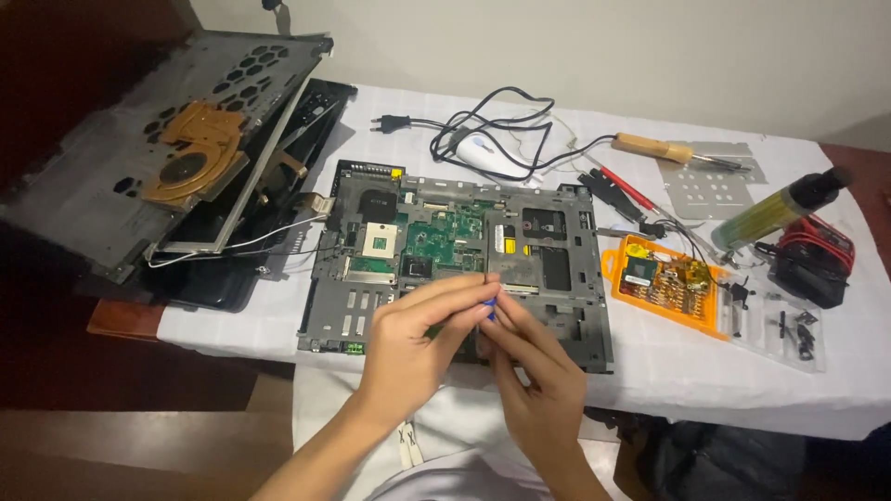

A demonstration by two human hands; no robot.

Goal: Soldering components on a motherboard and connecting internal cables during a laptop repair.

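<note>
Far left, a grey metal laptop base panel (pixel 111 158) leans up at a tilt, with a copper-coloured heatsink and fan (pixel 190 148) fixed to it, and a black laptop lid (pixel 278 186) lies under and behind it. Moving in, the opened grey laptop chassis with its green motherboard (pixel 436 241) lies flat on the white cloth-covered table (pixel 724 371), right at the near edge.

Now the hands, both over the chassis's front half. The left hand (pixel 413 343) is curled, fingers pinched around a small blue-tipped tool (pixel 489 306); only that blue bit shows between the fingertips. The right hand (pixel 534 371) meets it, fingers closed in on the same spot, touching the left hand's fingertips; whether it grips the tool too, I cannot tell.

Behind, a black power cable (pixel 483 121) coils around a white oval device (pixel 483 153). Further right, a wooden-handled soldering iron (pixel 654 147) rests beside a perforated metal plate (pixel 710 186). Nearer, an orange plastic bit tray (pixel 664 283) with a clear lid (pixel 775 325) holding small dark screws. Far right, a green tube (pixel 775 211) lies tilted by a black-and-red meter (pixel 817 260).
</note>
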